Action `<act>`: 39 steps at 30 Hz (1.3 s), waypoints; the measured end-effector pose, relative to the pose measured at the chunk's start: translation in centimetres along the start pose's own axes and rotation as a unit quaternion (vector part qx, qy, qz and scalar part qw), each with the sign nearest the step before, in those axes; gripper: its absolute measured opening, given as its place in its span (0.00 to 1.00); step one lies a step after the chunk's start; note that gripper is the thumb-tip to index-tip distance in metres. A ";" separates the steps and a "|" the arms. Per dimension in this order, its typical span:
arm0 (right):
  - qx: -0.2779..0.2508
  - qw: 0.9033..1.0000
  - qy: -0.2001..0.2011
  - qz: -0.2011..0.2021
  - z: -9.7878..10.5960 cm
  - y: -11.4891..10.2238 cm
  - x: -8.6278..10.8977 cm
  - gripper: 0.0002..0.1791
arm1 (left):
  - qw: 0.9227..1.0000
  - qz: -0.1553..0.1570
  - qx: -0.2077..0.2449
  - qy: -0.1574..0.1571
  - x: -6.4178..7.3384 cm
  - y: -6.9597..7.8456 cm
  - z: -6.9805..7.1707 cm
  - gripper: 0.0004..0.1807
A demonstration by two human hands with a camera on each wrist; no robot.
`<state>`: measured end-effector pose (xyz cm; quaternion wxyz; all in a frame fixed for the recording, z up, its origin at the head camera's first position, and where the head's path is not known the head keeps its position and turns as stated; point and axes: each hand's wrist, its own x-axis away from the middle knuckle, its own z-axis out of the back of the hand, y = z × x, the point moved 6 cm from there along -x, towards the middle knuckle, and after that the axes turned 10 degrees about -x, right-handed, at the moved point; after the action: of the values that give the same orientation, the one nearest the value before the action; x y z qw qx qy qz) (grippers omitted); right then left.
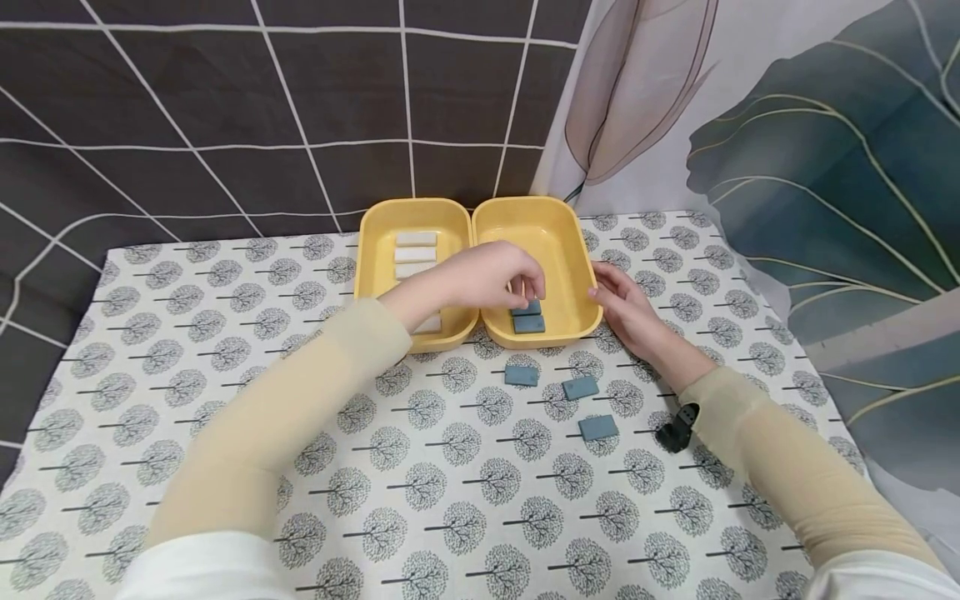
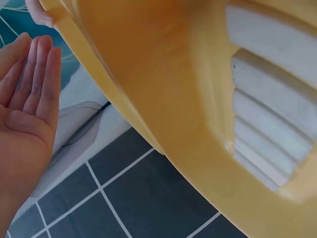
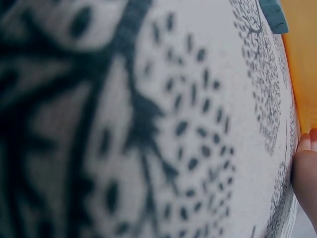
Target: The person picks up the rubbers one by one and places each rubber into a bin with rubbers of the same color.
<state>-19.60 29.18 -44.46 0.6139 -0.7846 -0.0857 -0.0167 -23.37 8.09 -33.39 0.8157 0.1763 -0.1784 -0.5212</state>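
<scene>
3 blue tiles (image 1: 581, 387) at lower centre look light, stiff, best edge-pinched; left hand (image 1: 491, 275) fingers appear released, right hand (image 1: 633, 317) fingers loosely touch the yellow box (image 1: 566, 279).

Across the middle of the head view, the left hand (image 1: 495, 279) and its forearm (image 1: 411, 298) hide part of the left yellow tray (image 1: 377, 262) and some white blocks (image 1: 415, 254); what lies directly beneath that hand cannot be told. The left wrist view's right edge crops the uppermost white blocks. In the right wrist view, the printed cloth (image 3: 198, 79) blurs at left, the right hand (image 3: 306, 173) is cut off at lower right, a blue block (image 3: 274, 15) at upper right
</scene>
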 end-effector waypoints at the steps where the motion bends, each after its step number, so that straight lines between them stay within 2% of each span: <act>1: -0.001 1.000 0.000 0.000 0.0 0.0 0.0 0.33 | 1.000 0.000 0.001 0.003 0.2 0.2 -0.1 0.08; 7: -0.003 1.000 0.000 0.002 0.1 -0.1 0.0 0.32 | 0.999 -0.005 0.018 0.036 1.6 1.5 -0.7 0.07; 12: -0.005 1.000 -0.001 0.003 -0.1 -0.1 0.0 0.32 | 0.997 -0.016 0.027 0.066 2.5 2.2 -2.0 0.09; 24: -0.006 1.000 -0.002 0.008 0.0 -0.1 0.0 0.32 | 0.991 -0.013 0.035 0.129 5.0 3.2 -4.9 0.09; 30: -0.012 1.000 -0.005 0.007 0.0 -0.1 0.0 0.33 | 0.991 -0.014 0.009 0.134 5.6 3.4 -6.6 0.10; 39: -0.010 1.000 -0.001 0.006 0.1 -0.1 0.1 0.33 | 0.993 -0.030 -0.033 0.106 5.9 3.2 -9.2 0.13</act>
<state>-19.57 29.35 -44.39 0.6059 -0.7913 -0.0810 -0.0132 -14.17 4.90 -39.24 0.8196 0.2086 -0.0683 -0.5291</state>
